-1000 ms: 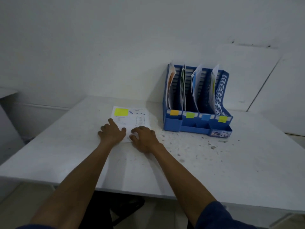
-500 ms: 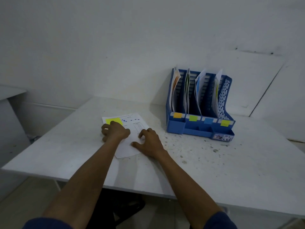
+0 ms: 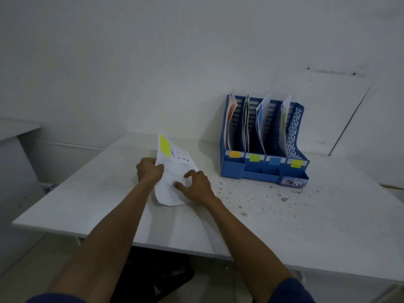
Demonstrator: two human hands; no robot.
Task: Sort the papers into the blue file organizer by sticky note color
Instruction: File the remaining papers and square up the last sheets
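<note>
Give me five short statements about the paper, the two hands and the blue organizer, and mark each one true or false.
1. The paper carries a yellow sticky note. True.
2. The paper lies flat. False: the left hand grips its left edge and holds that side raised off the table.
3. The organizer has front labels running orange, green, blue, yellow from left to right. True.
4. The rightmost slot is empty. False: papers stand in it.
5. The right hand rests on the paper. True.
</note>
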